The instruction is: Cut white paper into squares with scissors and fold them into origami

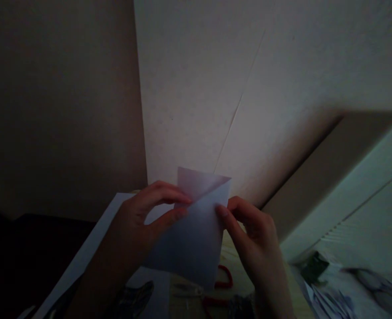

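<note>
Two hands hold one paper (196, 239) up in front of the body, above the table edge and clear of everything below it. The paper is pale and folded: a slanted crease runs across its top, and a corner flap stands up behind the front layer.

The left hand (139, 221) grips the paper's left edge near the crease. Its thumb (174, 217) presses on the front, while the other fingers curl over from above and close onto the fold. The right hand (256, 239) pinches the right edge just below the top corner, with one fingertip (221, 212) flat on the front face. The rest of that hand is bunched behind the paper, so its grip at the back cannot be seen. Both hands are closed on the paper, one at each side, and do not touch each other.

Below the paper lies a pair of scissors (216, 301) with red handles, partly hidden by it. A larger white sheet (92, 248) stretches out under the left forearm, with a dark printed figure near its lower end. More printed papers (329, 297) lie at the right on a light surface, beside a small dark object (312, 266) that may be green; the light is too dim to tell. A pale wall (216, 88) fills the background.
</note>
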`<state>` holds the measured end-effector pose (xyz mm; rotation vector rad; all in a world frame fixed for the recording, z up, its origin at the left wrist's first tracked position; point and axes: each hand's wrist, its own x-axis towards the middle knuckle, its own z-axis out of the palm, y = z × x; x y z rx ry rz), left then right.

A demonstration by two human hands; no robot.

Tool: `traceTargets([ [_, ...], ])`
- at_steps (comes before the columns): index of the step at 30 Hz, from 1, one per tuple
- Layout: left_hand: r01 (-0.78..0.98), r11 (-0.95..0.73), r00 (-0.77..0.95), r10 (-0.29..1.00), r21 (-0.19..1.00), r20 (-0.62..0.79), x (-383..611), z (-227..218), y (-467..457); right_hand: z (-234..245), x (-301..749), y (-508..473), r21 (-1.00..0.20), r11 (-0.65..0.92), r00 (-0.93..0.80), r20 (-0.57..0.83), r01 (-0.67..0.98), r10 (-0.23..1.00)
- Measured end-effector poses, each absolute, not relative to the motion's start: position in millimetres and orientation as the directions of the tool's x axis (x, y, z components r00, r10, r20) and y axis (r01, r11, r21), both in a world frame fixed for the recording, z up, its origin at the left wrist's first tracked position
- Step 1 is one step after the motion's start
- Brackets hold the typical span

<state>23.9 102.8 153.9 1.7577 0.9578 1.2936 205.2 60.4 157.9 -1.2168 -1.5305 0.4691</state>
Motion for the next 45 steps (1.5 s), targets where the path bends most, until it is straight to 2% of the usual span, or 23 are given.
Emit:
traceTargets([
  [6, 0.007, -0.306, 0.305, 0.907, 0.952, 0.289, 35, 151, 99, 157, 198, 60, -0.753, 0.444, 0.015, 0.515, 0.486, 0.857],
  [11, -0.085, -0.191, 0.375, 0.903, 0.978, 0.209, 38, 157, 97, 155, 199, 60, -0.763, 0.452, -0.101, 0.461, 0.461, 0.882],
  [14, -0.109, -0.141, 0.321, 0.932, 0.984, 0.169, 34, 158, 97, 154, 202, 60, -0.785, 0.452, -0.137, 0.438, 0.424, 0.888],
  [18, -0.131, -0.157, 0.181, 0.967, 0.979, 0.180, 27, 159, 94, 151, 210, 62, -0.817, 0.380, -0.008, 0.418, 0.435, 0.908],
  [24, -0.306, -0.141, 0.107, 0.978, 0.941, 0.181, 26, 165, 89, 143, 229, 69, -0.881, 0.314, 0.023, 0.344, 0.354, 0.939],
  [31, -0.238, -0.184, 0.012, 0.981, 0.954, 0.192, 19, 160, 98, 153, 237, 63, -0.896, 0.267, 0.058, 0.306, 0.355, 0.950],
  [35, -0.168, -0.067, 0.084, 0.993, 0.983, 0.082, 16, 161, 99, 156, 233, 59, -0.936, 0.252, 0.126, 0.289, 0.244, 0.949],
  [38, -0.125, -0.042, 0.135, 0.989, 0.991, 0.059, 15, 163, 99, 155, 228, 58, -0.939, 0.274, 0.181, 0.312, 0.209, 0.933],
  [41, -0.068, -0.090, 0.103, 0.990, 0.994, 0.097, 13, 162, 100, 161, 219, 59, -0.919, 0.305, 0.193, 0.356, 0.252, 0.914],
  [45, -0.013, -0.186, 0.006, 0.983, 0.982, 0.186, 10, 162, 102, 167, 218, 49, -0.831, 0.380, 0.191, 0.484, 0.405, 0.854],
])
